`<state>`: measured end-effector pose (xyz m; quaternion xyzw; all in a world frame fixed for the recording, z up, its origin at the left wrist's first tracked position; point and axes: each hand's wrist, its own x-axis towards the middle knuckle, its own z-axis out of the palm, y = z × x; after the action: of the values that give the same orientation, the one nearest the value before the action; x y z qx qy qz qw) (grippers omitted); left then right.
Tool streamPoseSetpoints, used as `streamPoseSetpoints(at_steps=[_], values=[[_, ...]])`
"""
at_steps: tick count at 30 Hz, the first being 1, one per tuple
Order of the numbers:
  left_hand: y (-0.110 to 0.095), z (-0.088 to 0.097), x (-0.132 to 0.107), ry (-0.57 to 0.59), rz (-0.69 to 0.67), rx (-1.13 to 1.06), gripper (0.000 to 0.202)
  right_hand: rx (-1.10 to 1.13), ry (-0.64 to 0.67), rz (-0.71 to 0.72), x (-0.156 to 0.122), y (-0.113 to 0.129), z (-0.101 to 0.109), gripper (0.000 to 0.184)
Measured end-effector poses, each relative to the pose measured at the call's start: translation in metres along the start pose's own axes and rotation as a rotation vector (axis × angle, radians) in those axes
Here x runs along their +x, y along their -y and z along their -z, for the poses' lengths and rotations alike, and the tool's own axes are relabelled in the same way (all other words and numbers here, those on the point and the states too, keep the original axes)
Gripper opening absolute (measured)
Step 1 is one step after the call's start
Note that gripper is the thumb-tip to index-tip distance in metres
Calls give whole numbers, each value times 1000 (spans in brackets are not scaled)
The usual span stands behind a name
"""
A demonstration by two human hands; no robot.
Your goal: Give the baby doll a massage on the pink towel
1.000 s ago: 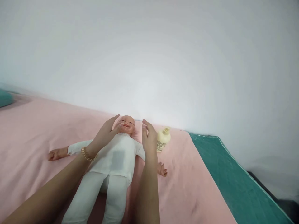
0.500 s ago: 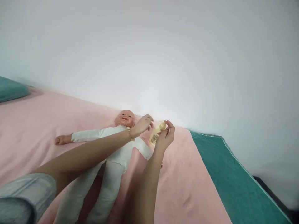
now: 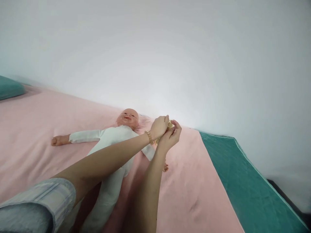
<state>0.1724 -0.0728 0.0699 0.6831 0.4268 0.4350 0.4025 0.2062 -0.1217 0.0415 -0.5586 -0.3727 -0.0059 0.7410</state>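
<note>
A pale yellow bottle (image 3: 170, 124) stands beside the doll's outstretched arm, mostly covered by my hands. My left hand (image 3: 159, 127), with a gold bracelet at the wrist, is closed against the near-left side of the bottle. On the other side my right hand (image 3: 172, 136) curls its fingers around the upper part, by the cap; the exact contact is partly hidden. To the left a baby doll (image 3: 114, 137) in a white cloth body lies on its back, arms spread. My left forearm crosses over its trunk and legs.
Beneath everything is a pink sheet (image 3: 191, 181) over a green mattress (image 3: 243, 174), which shows at the right. A green cushion (image 3: 11, 88) lies at the far left. Behind the bed rises a plain white wall (image 3: 155, 58).
My left hand has moved right from above the doll's shoulder onto the bottle. More of the bottle is now covered. My right hand has stayed by its top. The view has shifted slightly.
</note>
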Motion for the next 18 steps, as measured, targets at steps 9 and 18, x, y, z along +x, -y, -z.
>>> streamPoseSetpoints(at_steps=[9,18], values=[[9,-13,-9,14,-88,-157,52,-35,-51,4,-3,3,1,29],[-10,4,-50,98,117,-673,25,-29,-87,-96,-2,20,4,29]])
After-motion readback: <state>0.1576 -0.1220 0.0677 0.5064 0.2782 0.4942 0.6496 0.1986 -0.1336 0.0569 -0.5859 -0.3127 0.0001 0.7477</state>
